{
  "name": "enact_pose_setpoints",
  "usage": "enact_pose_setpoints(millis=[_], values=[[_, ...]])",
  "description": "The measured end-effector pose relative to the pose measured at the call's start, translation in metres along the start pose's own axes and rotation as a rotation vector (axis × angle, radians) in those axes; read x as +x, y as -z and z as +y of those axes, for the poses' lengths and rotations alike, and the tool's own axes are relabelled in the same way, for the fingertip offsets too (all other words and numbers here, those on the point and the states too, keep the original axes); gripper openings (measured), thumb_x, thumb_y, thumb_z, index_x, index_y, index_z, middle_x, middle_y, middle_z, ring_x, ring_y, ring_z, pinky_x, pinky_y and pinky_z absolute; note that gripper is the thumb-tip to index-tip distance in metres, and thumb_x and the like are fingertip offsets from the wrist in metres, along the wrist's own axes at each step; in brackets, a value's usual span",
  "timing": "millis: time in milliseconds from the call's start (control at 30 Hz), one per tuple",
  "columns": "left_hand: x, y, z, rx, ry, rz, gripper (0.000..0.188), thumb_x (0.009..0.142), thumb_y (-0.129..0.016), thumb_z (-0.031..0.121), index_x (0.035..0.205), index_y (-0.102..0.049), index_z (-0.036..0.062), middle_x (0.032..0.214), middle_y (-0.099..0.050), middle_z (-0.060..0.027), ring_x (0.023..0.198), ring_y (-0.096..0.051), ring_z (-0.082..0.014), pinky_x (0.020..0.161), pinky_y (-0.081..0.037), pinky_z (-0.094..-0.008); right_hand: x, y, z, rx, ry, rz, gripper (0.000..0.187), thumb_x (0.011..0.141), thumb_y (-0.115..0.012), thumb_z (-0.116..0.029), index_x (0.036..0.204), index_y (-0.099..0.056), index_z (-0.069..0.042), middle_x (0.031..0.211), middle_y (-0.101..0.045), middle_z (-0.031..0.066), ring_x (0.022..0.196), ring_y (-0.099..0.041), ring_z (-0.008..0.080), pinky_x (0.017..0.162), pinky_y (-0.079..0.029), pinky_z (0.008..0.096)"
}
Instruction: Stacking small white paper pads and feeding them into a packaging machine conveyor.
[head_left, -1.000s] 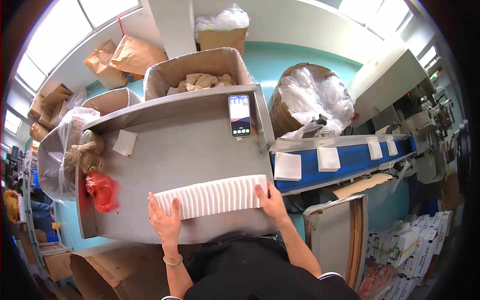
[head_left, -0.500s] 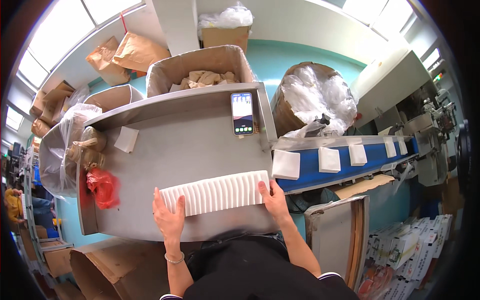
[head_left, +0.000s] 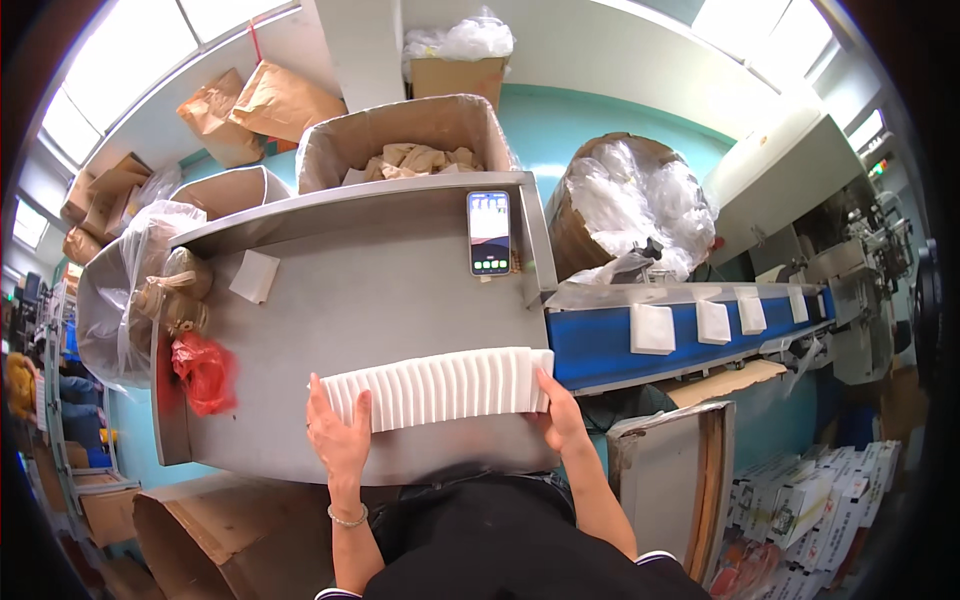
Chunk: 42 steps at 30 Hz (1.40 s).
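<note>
A long row of white folded paper napkins (head_left: pixel 440 388), standing on edge side by side, lies across the near part of the grey metal table. My left hand (head_left: pixel 340 425) closes round its left end, thumb on the near side and fingers at the end face. At the right end, my right hand (head_left: pixel 560 410) grips a white napkin stack (head_left: pixel 542 378) that stands slightly apart from the row's top line; some of its fingers are hidden. Several more white napkin stacks (head_left: pixel 652 329) lie spaced along the blue conveyor belt (head_left: pixel 590 350) to the right.
A phone (head_left: pixel 489 232) lies at the table's far right. At the left are a white square piece (head_left: pixel 254 276), a red plastic bag (head_left: pixel 203 372) and a tied bundle (head_left: pixel 182 290). Cardboard boxes (head_left: pixel 330 160) stand beyond the table's raised rim; a large plastic-filled container (head_left: pixel 580 220) stands behind the belt.
The napkin stack nearest the table has left the belt and is now at the row's right end in my right hand. My left hand has stayed at the left end.
</note>
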<state>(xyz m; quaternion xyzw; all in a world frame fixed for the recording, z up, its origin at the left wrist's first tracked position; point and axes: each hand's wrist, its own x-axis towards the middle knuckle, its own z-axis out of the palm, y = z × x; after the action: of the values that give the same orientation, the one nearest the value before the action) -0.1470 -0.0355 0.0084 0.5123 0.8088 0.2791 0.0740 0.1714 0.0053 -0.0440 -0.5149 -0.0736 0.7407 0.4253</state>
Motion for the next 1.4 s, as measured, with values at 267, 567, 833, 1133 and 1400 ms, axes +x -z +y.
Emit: enact_pose_setpoints(millis=[267,567,833,1133,1400], values=[[0.004,0.006,0.016,-0.097,0.023,-0.106,0.083,0.086,-0.067,0.051,0.143,-0.034,-0.0003,0.132,-0.05,-0.03,0.123,-0.05,-0.0436,0.102,-0.041,-0.0475,0.005,0.032,-0.013,0.005,0.231,0.039,0.031,0.098,-0.057,-0.029,0.117,-0.059,-0.005,0.11,-0.064,0.0051,0.096,-0.062,0.0155,0.081,-0.051,0.0281],[0.004,0.0,0.015,-0.104,0.004,-0.096,0.086,0.085,-0.068,0.052,0.143,-0.033,-0.0011,0.131,-0.05,-0.0303,0.121,-0.05,-0.0446,0.101,-0.042,-0.0476,-0.01,0.009,-0.006,-0.067,0.001,-0.073,0.028,0.094,-0.062,-0.024,0.116,-0.06,-0.007,0.095,-0.065,0.0023,0.079,-0.059,0.0106,0.062,-0.046,0.028],[0.004,-0.006,0.017,-0.114,-0.038,-0.091,0.083,0.085,-0.069,0.048,0.142,-0.033,-0.0003,0.124,-0.055,-0.0282,0.115,-0.053,-0.0439,0.097,-0.044,-0.049,-0.011,0.007,-0.018,-0.268,0.043,-0.118,0.032,0.094,-0.062,-0.024,0.119,-0.058,-0.005,0.098,-0.065,0.0032,0.077,-0.06,0.0127,0.061,-0.046,0.0251],[0.004,-0.007,0.026,-0.135,-0.039,-0.103,0.084,0.084,-0.071,0.047,0.142,-0.034,-0.0009,0.124,-0.055,-0.0275,0.115,-0.054,-0.0432,0.096,-0.044,-0.0489,0.006,0.024,-0.014,0.128,0.259,0.129,0.033,0.097,-0.058,-0.026,0.122,-0.056,-0.005,0.111,-0.063,0.0052,0.096,-0.062,0.0181,0.083,-0.049,0.0305],[0.002,-0.013,0.019,-0.093,-0.041,-0.057,0.084,0.084,-0.071,0.046,0.142,-0.034,-0.001,0.125,-0.054,-0.0275,0.117,-0.052,-0.0427,0.097,-0.043,-0.0486,0.002,-0.007,-0.007,-0.375,0.23,0.032,0.036,0.094,-0.063,-0.03,0.116,-0.06,-0.002,0.093,-0.065,0.004,0.082,-0.057,0.0113,0.069,-0.048,0.0289]])
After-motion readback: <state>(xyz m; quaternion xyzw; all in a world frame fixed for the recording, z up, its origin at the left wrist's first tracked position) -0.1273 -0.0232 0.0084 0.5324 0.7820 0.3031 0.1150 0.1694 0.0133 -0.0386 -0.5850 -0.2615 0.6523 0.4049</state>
